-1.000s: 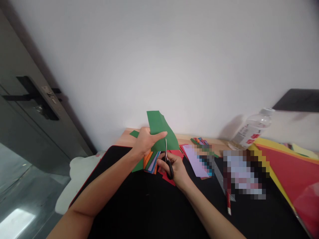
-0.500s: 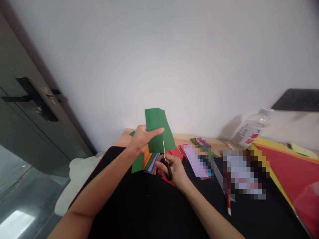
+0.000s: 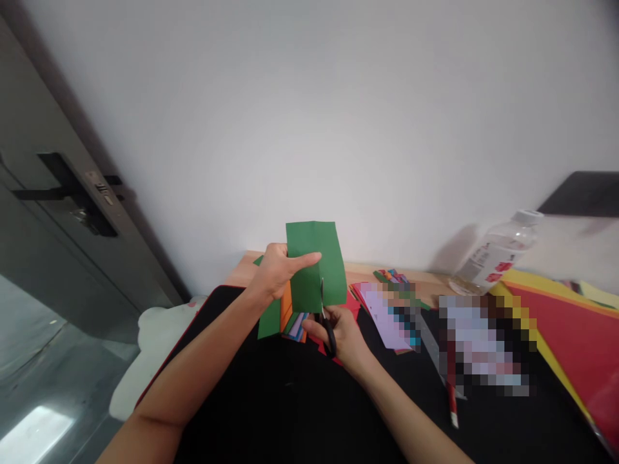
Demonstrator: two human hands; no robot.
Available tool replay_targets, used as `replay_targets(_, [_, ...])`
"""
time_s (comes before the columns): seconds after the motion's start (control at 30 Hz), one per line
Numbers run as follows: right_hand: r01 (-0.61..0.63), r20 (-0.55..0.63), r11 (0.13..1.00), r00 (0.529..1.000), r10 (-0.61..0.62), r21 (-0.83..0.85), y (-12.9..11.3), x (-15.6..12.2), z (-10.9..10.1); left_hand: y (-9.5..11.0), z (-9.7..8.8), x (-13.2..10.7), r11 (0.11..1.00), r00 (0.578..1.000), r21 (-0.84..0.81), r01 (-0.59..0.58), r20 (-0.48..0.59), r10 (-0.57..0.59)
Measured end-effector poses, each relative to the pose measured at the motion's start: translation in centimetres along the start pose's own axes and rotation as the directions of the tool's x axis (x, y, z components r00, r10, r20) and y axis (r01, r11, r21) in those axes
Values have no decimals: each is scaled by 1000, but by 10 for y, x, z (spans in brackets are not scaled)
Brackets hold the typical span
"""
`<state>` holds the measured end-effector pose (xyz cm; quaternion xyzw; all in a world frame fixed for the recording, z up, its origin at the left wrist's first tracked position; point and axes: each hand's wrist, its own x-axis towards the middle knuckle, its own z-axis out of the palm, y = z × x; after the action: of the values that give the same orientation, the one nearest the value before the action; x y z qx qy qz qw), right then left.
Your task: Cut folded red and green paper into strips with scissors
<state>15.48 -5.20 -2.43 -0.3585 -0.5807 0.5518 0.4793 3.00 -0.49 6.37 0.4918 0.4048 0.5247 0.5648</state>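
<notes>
A sheet of green paper (image 3: 304, 283) is raised over the table in my left hand (image 3: 278, 270), thumb across its front and fingers behind. Down its middle runs a crease, and a slit opens from the lower edge. My right hand (image 3: 343, 335) grips black-handled scissors (image 3: 329, 338), their blades pointing up into that slit. Under my hands lie paper pieces: a green one (image 3: 269, 321), an orange one (image 3: 286, 307) and several other colours, partly hidden. Red paper (image 3: 352, 312) shows behind my right hand.
Lilac paper strips (image 3: 380, 316), a clear ruler (image 3: 432, 348) and a red pencil (image 3: 452, 406) lie to the right on the black mat (image 3: 271, 412). A plastic bottle (image 3: 503, 251) stands by the wall, near large red sheets (image 3: 570, 335). A door (image 3: 53, 245) is at left.
The scissors have gone up into the green paper from its lower edge, and the slit has opened. The sheet's right part has swung flatter towards me. The view has shifted slightly.
</notes>
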Motion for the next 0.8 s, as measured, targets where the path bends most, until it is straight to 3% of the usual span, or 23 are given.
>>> replay_targets(0.8, [-63, -52, 998, 997, 64, 33, 12, 1, -2, -3, 0, 1, 999, 999, 37, -36, -2, 36])
